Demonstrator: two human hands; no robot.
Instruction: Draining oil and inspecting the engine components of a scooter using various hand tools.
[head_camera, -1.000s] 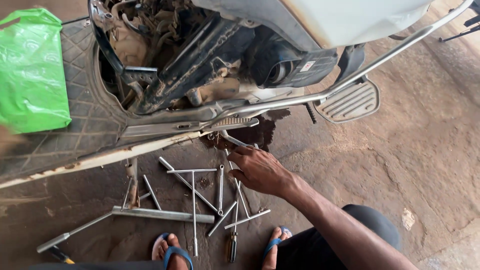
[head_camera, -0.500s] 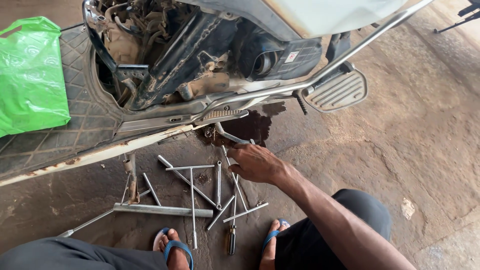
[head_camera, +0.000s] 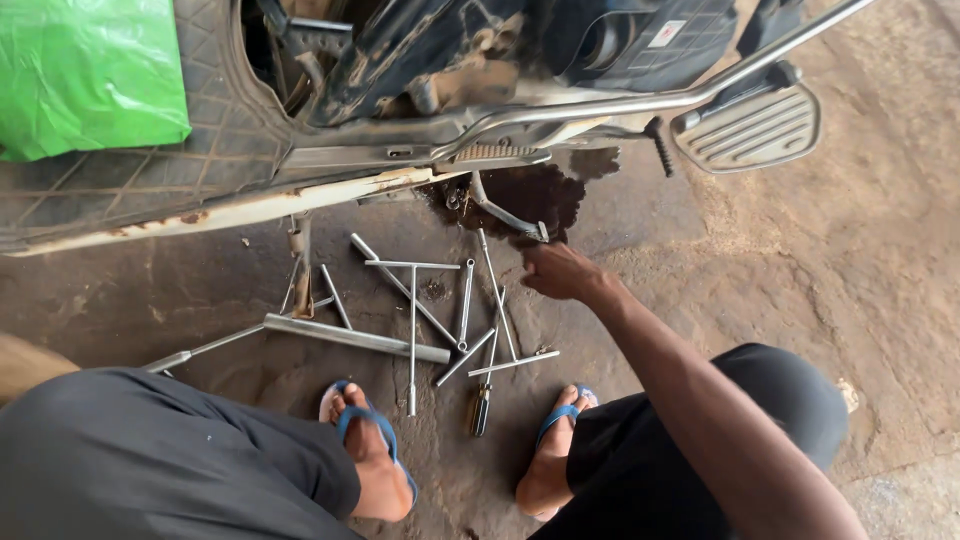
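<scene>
View from above a person who is squatting beside a scooter (head_camera: 420, 110) lying across the upper part of the frame, its side cover off and its dirty frame and engine parts showing. The right hand (head_camera: 562, 272) is reaching into the centre of the frame, knuckles up and fingers curled loosely downward; it is hovering just at the upper end of a T-handle wrench (head_camera: 500, 310) and close to the bent kick lever (head_camera: 505, 215), but whether the fingers are gripping anything cannot be told, since the palm is facing away. The left hand is not showing in the picture. Several more T-handle wrenches (head_camera: 412, 320) are lying fanned out on the concrete floor (head_camera: 830, 270) at lower centre, between the scooter and the person's feet in blue sandals (head_camera: 365, 430), presumably so that each is lying within arm's reach. A dark-handled screwdriver (head_camera: 481, 408) is lying just beside the right foot, and a long steel bar (head_camera: 355, 338) is lying across the tools toward the left. A dark oil stain (head_camera: 530, 195) is spreading under the frame rail. A ribbed footrest (head_camera: 745, 128) is sitting at upper right, and a green plastic bag (head_camera: 85, 75) is resting on the quilted seat (head_camera: 150, 180) at upper left.
</scene>
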